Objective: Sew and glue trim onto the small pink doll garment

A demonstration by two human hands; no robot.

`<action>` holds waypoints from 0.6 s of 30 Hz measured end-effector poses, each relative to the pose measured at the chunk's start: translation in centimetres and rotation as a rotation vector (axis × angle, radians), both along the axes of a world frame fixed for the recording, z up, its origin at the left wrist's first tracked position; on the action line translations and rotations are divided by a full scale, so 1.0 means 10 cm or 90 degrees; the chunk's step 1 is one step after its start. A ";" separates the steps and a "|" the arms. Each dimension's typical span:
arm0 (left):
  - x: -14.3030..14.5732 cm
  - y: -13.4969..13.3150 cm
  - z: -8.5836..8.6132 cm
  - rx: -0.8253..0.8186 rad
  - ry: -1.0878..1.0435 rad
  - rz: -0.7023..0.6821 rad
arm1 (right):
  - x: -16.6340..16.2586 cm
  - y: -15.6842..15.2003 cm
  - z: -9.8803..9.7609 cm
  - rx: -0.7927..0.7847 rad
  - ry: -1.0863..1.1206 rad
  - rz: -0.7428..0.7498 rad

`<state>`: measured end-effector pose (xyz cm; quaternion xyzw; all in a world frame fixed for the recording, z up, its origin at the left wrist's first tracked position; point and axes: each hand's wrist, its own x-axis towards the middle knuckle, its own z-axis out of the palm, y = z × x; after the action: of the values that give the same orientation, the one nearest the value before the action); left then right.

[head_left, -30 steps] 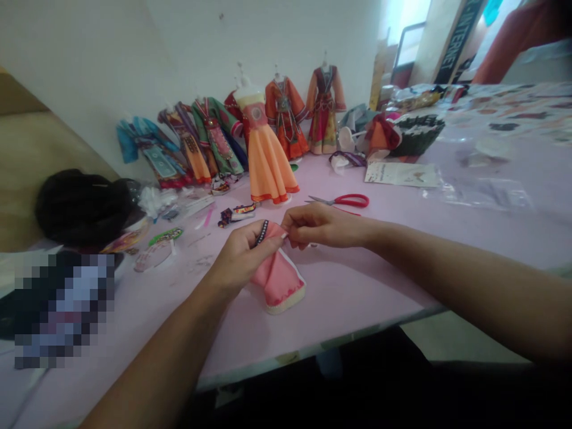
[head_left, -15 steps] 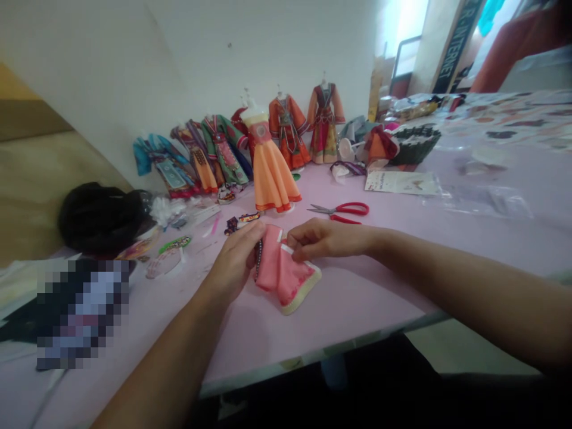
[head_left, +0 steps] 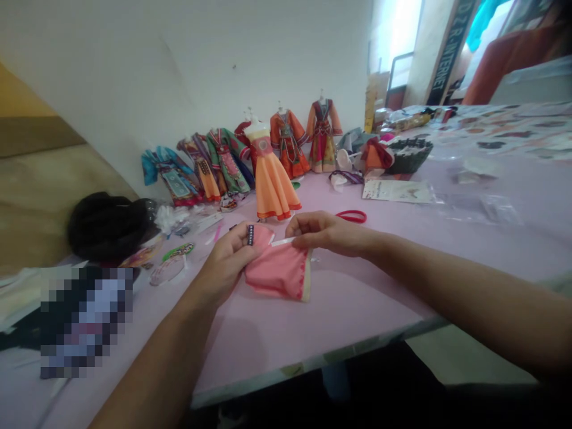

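Observation:
A small pink doll garment (head_left: 279, 271) with a cream hem and a dark beaded trim is spread just above the pink table (head_left: 339, 310). My left hand (head_left: 226, 262) pinches its left top corner by the trim. My right hand (head_left: 324, 232) pinches the right top corner, where a white strip shows. Both hands are closed on the cloth and hold it stretched between them. Behind them an orange doll dress (head_left: 270, 179) stands on a white mannequin.
A row of dressed doll mannequins (head_left: 250, 155) lines the wall. Red-handled scissors (head_left: 352, 215) lie behind my right hand. A black fabric pile (head_left: 107, 223), small trims, a dark basket (head_left: 409, 154), a paper card (head_left: 397, 190) and plastic bags lie around. The table edge runs near me.
The garment was folded and bunched between my hands; now it is unfolded and stretched flat, the hands pulled slightly apart. The view has tilted up a little.

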<state>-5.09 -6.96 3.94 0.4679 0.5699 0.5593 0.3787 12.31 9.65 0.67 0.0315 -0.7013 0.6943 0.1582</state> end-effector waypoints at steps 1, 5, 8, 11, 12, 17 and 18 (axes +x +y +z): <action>0.00 0.00 0.00 -0.002 0.000 -0.008 | -0.01 0.00 -0.01 -0.017 0.017 -0.004; -0.02 0.01 -0.02 -0.009 0.045 0.012 | -0.03 0.00 -0.02 -0.046 0.053 -0.025; -0.02 0.03 -0.03 0.007 0.148 0.085 | -0.02 -0.03 0.01 -0.015 0.039 -0.020; 0.05 0.04 -0.02 0.028 0.255 0.103 | -0.01 -0.07 0.01 0.034 0.021 -0.009; 0.08 0.03 -0.02 0.023 0.282 0.084 | -0.01 -0.08 0.00 0.049 0.015 -0.004; 0.22 0.02 -0.06 -0.017 0.313 -0.033 | -0.02 -0.09 -0.04 0.065 0.005 0.025; 0.22 0.02 -0.07 -0.022 0.305 -0.035 | -0.02 -0.09 -0.04 0.058 0.003 0.026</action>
<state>-2.88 -6.80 3.28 0.5959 0.6401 0.4119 0.2559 12.07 8.73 0.26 0.0550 -0.7311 0.6645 0.1442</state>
